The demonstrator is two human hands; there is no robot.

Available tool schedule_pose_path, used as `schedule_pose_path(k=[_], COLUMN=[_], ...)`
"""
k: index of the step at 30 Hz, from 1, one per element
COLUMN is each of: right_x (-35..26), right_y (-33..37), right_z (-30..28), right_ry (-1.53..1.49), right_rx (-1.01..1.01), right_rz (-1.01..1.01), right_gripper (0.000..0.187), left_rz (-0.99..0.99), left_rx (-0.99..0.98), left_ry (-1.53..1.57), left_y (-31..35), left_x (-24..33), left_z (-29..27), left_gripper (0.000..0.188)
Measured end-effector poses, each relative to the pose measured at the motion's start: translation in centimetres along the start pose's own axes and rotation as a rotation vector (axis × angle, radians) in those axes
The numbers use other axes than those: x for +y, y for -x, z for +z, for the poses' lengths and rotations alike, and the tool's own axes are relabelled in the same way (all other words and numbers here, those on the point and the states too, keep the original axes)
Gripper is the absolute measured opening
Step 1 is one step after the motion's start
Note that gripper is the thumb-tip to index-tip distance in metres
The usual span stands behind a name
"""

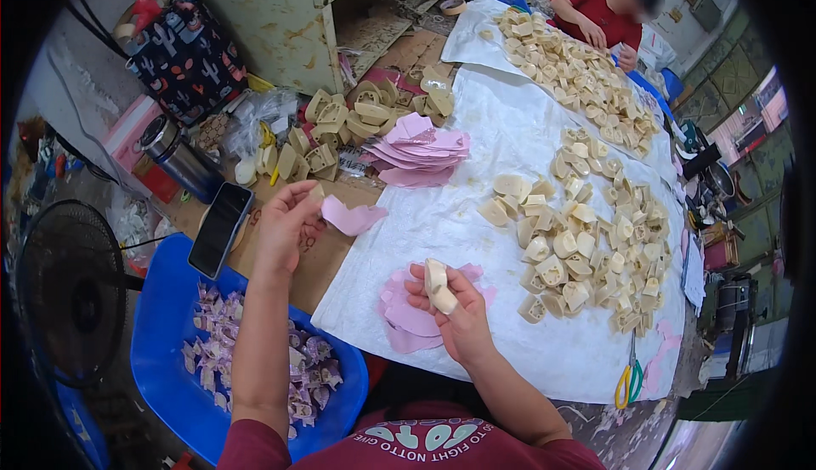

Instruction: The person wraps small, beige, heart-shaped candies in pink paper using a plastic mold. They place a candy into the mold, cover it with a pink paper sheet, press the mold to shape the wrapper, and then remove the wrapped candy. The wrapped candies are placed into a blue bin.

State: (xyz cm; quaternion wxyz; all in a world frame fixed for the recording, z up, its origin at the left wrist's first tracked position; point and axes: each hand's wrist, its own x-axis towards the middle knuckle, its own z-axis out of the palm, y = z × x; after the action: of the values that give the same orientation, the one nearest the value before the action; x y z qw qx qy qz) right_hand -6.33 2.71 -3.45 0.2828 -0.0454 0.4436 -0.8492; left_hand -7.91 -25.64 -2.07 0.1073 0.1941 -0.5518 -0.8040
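- Pinching a thin pink cut-out sheet point(353, 218), the left hand point(285, 223) is raised over the brown cardboard point(327, 257) at the left edge of the white plastic sheet point(510, 138) that covers the table; thumb and fingertips are closed on the sheet's left end.
- The right hand point(455, 308) grips a small cream-coloured moulded plastic piece point(438, 285), fingers wrapped round it, above a low pile of pink cut-outs point(408, 317) near the sheet's near edge.
- A taller stack of pink sheets point(416, 151) lies toward the left edge, with cream plastic holders point(365, 117) behind it.
- A broad heap of cream pieces point(586, 240) covers the right half.
- Green-and-yellow-handled scissors point(629, 376) lie at the near right corner.
- A black phone point(219, 228) rests on the cardboard, beside a blue plastic tray point(166, 334) of purple scraps point(255, 351).
- Another person in a red shirt point(599, 11) sits at the far end.
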Motion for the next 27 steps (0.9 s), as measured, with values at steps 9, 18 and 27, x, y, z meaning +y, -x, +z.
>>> schedule_pose_path(k=[9, 18, 27], right_x=[-2.1, -5.1, 1.8], right_y=[0.4, 3.3, 0.3], right_z=[-1.1, -3.7, 1.3], right_ry=[-0.359, -0.344, -0.111], right_rx=[0.015, 0.106, 0.0], right_rz=[-0.135, -0.37, -0.027], right_gripper=[0.049, 0.048, 0.045], left_rz=[0.018, 0.012, 0.205], left_rx=[-0.249, -0.036, 0.154], left_ry=[0.209, -0.13, -0.457], left_y=[5.1, 10.5, 11.8], left_x=[2.5, -5.0, -6.5], left_z=[8.1, 6.2, 4.4], left_gripper=[0.031, 0.034, 0.036])
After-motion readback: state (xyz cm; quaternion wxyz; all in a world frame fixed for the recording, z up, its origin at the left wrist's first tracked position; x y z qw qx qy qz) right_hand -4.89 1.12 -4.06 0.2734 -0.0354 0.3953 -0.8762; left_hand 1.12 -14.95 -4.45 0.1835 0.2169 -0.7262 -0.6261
